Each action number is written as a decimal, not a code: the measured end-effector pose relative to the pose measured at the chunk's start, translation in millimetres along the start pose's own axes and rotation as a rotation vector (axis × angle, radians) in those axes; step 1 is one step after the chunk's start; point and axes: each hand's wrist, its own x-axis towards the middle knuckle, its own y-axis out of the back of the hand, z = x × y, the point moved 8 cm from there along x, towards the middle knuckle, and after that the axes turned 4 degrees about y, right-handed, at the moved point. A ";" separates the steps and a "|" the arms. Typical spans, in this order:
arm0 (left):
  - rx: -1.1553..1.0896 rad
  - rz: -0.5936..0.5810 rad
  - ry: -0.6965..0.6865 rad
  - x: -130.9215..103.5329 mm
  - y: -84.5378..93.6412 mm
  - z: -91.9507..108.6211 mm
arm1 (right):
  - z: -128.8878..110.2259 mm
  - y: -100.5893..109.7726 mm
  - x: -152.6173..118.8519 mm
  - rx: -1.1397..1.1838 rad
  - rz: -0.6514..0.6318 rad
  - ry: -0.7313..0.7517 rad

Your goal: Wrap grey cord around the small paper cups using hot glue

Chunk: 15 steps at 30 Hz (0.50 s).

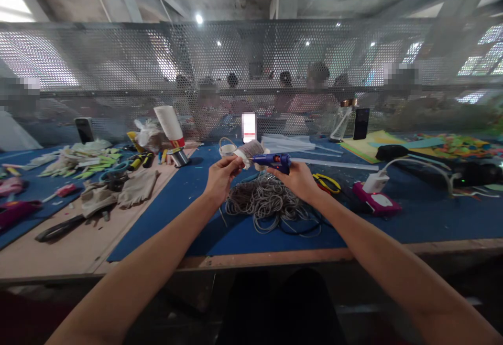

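Pinched in the fingers of my left hand [220,178] is a paper cup [251,151], held on its side, its wall wound with greyish cord. My right hand [299,178] is closed around a blue glue gun [275,160], whose nozzle points left at the cup. Whether the nozzle touches it I cannot tell. A long translucent glue stick [341,164] runs rightward from behind the gun. Beneath both hands lies a tangled heap of grey cord [271,203] on the blue mat. Just behind the cup stands a small white basket [227,149] with a thin handle.
To the left are work gloves [137,189], a stack of paper cups [168,124] and a metal can [178,157]. Yellow-handled pliers [328,183] and a magenta power block [375,199] with a white plug lie right. A lit phone [249,127] stands before the perforated screen [251,62].
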 end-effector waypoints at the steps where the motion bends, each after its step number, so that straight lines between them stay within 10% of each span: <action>1: -0.004 0.002 0.001 0.0 -0.1 0.2 | 0.0 0.0 0.0 -0.006 0.000 0.001; 15: -0.048 0.016 0.027 2.6 3.3 -1.1 | 0.0 -0.8 0.5 -0.078 -0.032 -0.012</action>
